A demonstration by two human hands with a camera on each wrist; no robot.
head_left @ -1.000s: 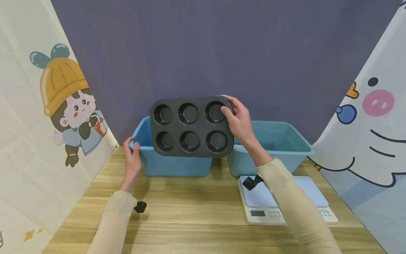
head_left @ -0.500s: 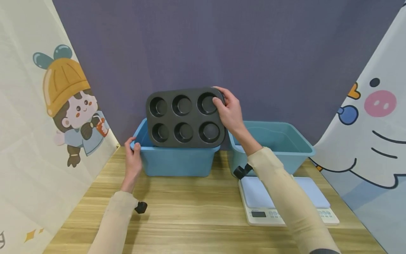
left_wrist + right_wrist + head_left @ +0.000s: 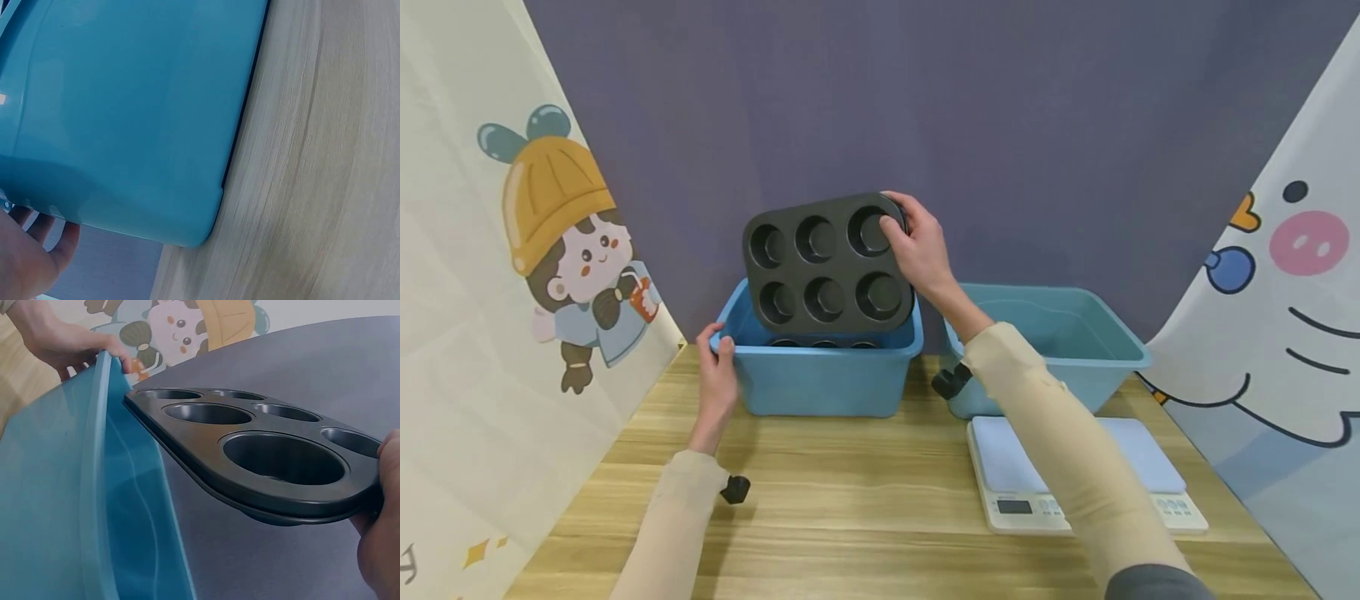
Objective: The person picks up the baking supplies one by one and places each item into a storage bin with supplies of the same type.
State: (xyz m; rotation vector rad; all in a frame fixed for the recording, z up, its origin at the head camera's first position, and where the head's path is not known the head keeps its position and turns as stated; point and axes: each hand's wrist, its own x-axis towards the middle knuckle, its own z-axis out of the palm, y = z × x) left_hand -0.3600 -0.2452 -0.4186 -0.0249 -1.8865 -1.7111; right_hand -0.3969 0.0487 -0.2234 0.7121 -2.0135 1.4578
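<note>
A dark grey muffin tin [image 3: 828, 263] with two rows of cups is held up by its right end over the left blue bin [image 3: 820, 382]. My right hand [image 3: 920, 244] grips that end, thumb on the top face and fingers behind. The tin tilts, its right end higher, cups facing me. In the right wrist view the muffin tin [image 3: 250, 444] overlaps the bin's far side. My left hand [image 3: 715, 377] pinches the bin's left rim at the near corner. Inside the bin, below the tin, several dark round cup edges [image 3: 823, 343] show; the rest is hidden.
A second, teal bin [image 3: 1037, 379] stands to the right. In front of it a white kitchen scale [image 3: 1022, 521] lies partly under my right forearm. Behind the wooden table [image 3: 835, 500] hangs a dark cloth backdrop [image 3: 1037, 150], with printed cloths on both sides.
The muffin tin has moved left and up in my right hand and tilted further, uncovering the bin's front rim and the dark cup edges inside. My left hand keeps its hold on the rim.
</note>
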